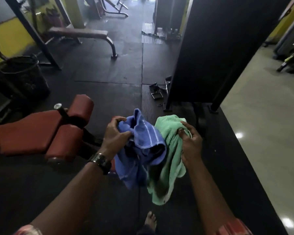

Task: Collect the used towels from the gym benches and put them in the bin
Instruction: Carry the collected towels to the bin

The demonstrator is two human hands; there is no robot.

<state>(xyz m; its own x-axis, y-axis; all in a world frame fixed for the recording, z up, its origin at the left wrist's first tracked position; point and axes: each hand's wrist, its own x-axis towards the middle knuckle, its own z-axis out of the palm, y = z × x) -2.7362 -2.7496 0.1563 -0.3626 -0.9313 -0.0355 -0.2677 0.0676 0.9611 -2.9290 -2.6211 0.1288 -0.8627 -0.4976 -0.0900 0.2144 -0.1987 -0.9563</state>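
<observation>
Black rubber matting (109, 102) covers the gym floor we stand on, giving way to pale glossy tile (265, 133) at three o'clock. Nearest us, at six o'clock, a bare foot (150, 221) shows on the mat. Just ahead, our left hand (115, 134), a dark watch (100, 161) on its wrist, has its fingers curled tight into a bunched blue towel (146, 138) that hangs down from the grip. Beside it, our right hand (191, 143) clutches a green towel (170, 167), fingers folded into the cloth, the rest draping below; the two towels touch in mid-air, clear of the floor. At nine o'clock stands a red padded bench (41, 133) with roller pads. Farther on, at one o'clock, metal cable handles (158, 93) lie at the foot of a tall black machine (219, 48). At ten o'clock a black mesh bin (24, 77) stands well apart from both towels, and beyond it, near eleven o'clock, we see a flat bench (78, 33).
</observation>
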